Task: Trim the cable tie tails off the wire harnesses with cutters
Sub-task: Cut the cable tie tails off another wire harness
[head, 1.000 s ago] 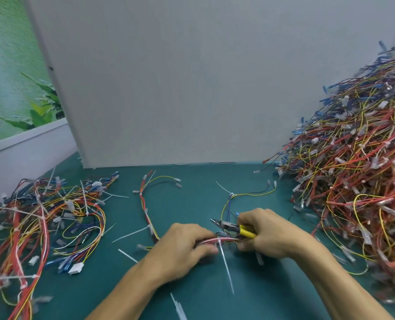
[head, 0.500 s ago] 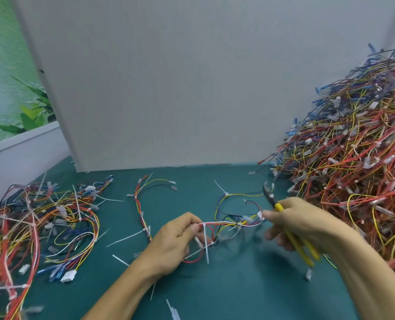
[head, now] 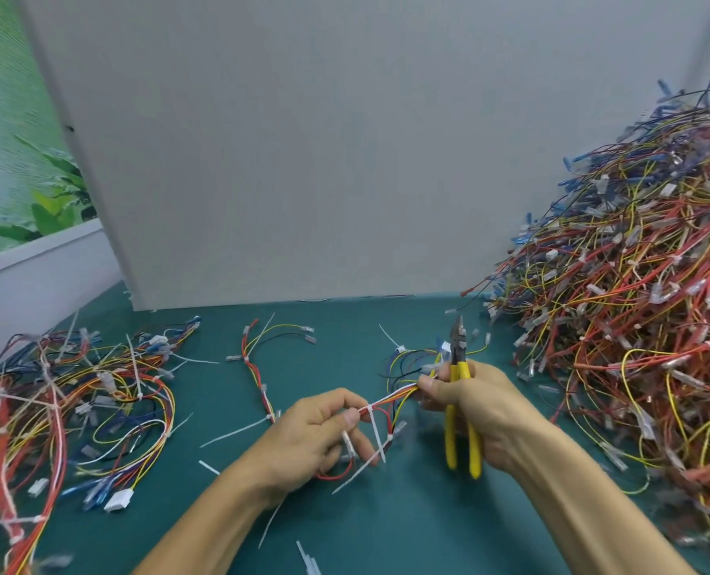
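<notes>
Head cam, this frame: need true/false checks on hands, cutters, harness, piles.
1. The right hand holds the cutters. True.
2. The cutters are biting a tie tail. False: their tips point up, clear of the tails, which are uncut.
3. One harness spans both hands, and the left hand pinches it at a tie. True.
4. The larger heap lies on the left. False: the big pile is on the right; the left pile is smaller.
</notes>
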Demonstrator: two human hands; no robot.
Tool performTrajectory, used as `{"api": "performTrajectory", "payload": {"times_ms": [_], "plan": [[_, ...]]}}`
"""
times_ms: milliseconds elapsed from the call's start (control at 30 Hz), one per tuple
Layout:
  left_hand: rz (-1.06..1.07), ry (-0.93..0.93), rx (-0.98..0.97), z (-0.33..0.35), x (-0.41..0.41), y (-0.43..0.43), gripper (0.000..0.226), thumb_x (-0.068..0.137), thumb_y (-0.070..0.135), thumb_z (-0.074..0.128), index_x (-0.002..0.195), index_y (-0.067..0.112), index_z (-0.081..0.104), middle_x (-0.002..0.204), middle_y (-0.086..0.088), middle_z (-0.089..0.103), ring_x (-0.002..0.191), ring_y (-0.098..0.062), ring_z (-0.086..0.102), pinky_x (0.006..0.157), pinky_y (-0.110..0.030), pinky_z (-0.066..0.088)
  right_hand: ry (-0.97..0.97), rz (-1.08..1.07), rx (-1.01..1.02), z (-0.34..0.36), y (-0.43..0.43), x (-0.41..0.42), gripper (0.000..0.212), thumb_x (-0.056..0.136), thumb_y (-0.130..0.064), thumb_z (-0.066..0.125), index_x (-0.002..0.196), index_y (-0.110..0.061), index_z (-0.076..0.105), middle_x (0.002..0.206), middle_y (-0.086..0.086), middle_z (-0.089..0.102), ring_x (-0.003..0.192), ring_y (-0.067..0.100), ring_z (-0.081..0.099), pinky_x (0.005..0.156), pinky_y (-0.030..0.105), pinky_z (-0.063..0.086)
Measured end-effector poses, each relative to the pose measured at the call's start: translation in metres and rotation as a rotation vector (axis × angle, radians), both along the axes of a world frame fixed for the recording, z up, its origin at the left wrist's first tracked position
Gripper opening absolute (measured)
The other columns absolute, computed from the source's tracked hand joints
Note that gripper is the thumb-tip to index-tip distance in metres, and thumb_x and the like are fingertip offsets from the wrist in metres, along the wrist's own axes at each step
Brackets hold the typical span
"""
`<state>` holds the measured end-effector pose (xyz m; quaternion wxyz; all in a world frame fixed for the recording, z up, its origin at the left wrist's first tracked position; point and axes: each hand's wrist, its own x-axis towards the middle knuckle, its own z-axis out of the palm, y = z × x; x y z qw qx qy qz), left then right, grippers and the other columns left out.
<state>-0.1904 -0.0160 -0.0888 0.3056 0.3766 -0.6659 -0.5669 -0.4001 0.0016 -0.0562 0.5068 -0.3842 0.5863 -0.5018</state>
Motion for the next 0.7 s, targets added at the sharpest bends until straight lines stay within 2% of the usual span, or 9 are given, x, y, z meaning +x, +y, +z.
{"api": "performTrajectory", "payload": {"times_ms": [33,100,167,233,300,367,467,600,700], "plan": [[0.003,-0.012,-0.004,0.000,0.001,-0.001,0.018,0.102,0.011,0.037,0.099,0.008,0.055,0.079,-0.012,0.073,0.040,-0.012,0.020,0.043,-0.023,0.017,0.071,-0.001,-0.040,0.004,0.002,-0.002,0.026,0.084,0.002,0.069,0.071,-0.011,0.051,0.071,0.007,0.069,0.057,0.011,0.069,0.055,0.017,0.049],[0.009,-0.037,-0.014,-0.002,0.003,-0.002,0.018,0.102,0.013,0.039,0.099,0.008,0.056,0.079,-0.012,0.073,0.041,-0.012,0.021,0.044,-0.025,0.016,0.220,0.009,-0.098,0.011,0.005,-0.004,0.028,0.085,-0.006,0.071,0.066,-0.011,0.051,0.068,0.005,0.072,0.068,0.016,0.071,0.074,0.030,0.050],[0.027,-0.060,-0.034,-0.004,0.004,-0.004,0.019,0.102,0.013,0.040,0.098,0.009,0.058,0.080,-0.011,0.073,0.041,-0.012,0.023,0.045,-0.027,0.016,0.383,0.020,-0.100,0.017,0.008,-0.007,0.026,0.085,-0.015,0.073,0.068,-0.011,0.054,0.065,0.002,0.072,0.078,0.024,0.070,0.081,0.038,0.048],[0.069,-0.096,-0.112,-0.004,0.005,-0.005,0.020,0.101,0.013,0.043,0.095,0.014,0.062,0.083,-0.006,0.073,0.041,-0.010,0.033,0.044,-0.022,0.022,0.396,0.028,-0.071,0.019,0.009,-0.008,0.026,0.083,-0.011,0.074,0.069,-0.009,0.053,0.060,0.003,0.070,0.070,0.028,0.068,0.076,0.040,0.052],[0.138,-0.216,-0.292,-0.006,0.006,-0.006,0.022,0.099,0.015,0.050,0.091,0.025,0.068,0.084,0.004,0.072,0.049,-0.001,0.048,0.050,-0.015,0.035,0.256,0.020,0.001,0.016,0.008,-0.006,0.029,0.083,0.001,0.071,0.070,-0.008,0.046,0.051,0.010,0.063,0.052,0.029,0.062,0.069,0.046,0.057],[0.191,-0.325,-0.483,-0.008,0.006,-0.006,0.024,0.096,0.016,0.056,0.096,0.034,0.072,0.086,0.013,0.071,0.069,0.003,0.059,0.066,-0.014,0.043,0.220,0.016,0.087,0.010,0.005,-0.004,0.031,0.084,0.007,0.067,0.069,-0.008,0.044,0.047,0.011,0.057,0.042,0.025,0.056,0.057,0.040,0.056],[0.172,-0.399,-0.724,-0.013,0.005,-0.005,0.031,0.093,0.008,0.059,0.112,0.029,0.071,0.090,0.025,0.065,0.085,0.009,0.058,0.078,-0.007,0.040,0.253,0.019,0.166,-0.001,0.000,-0.004,0.029,0.083,0.008,0.065,0.068,-0.009,0.046,0.044,0.010,0.054,0.038,0.022,0.050,0.046,0.028,0.047],[0.036,-0.655,-0.860,-0.020,0.002,-0.005,0.039,0.094,0.012,0.053,0.124,0.035,0.063,0.109,0.013,0.066,0.093,-0.011,0.055,0.087,-0.022,0.042,0.396,0.035,0.227,-0.011,-0.003,-0.010,0.017,0.086,-0.011,0.069,0.080,-0.005,0.053,0.054,0.011,0.066,0.037,0.022,0.050,0.043,0.024,0.044],[-0.022,-0.630,-0.823,-0.013,0.000,-0.001,0.031,0.094,0.022,0.053,0.120,0.033,0.066,0.111,0.014,0.067,0.095,-0.012,0.055,0.090,-0.021,0.040,0.493,0.045,0.231,-0.018,-0.005,-0.012,0.017,0.083,-0.017,0.069,0.081,-0.005,0.058,0.061,0.012,0.069,0.040,0.022,0.047,0.045,0.025,0.043]]}}
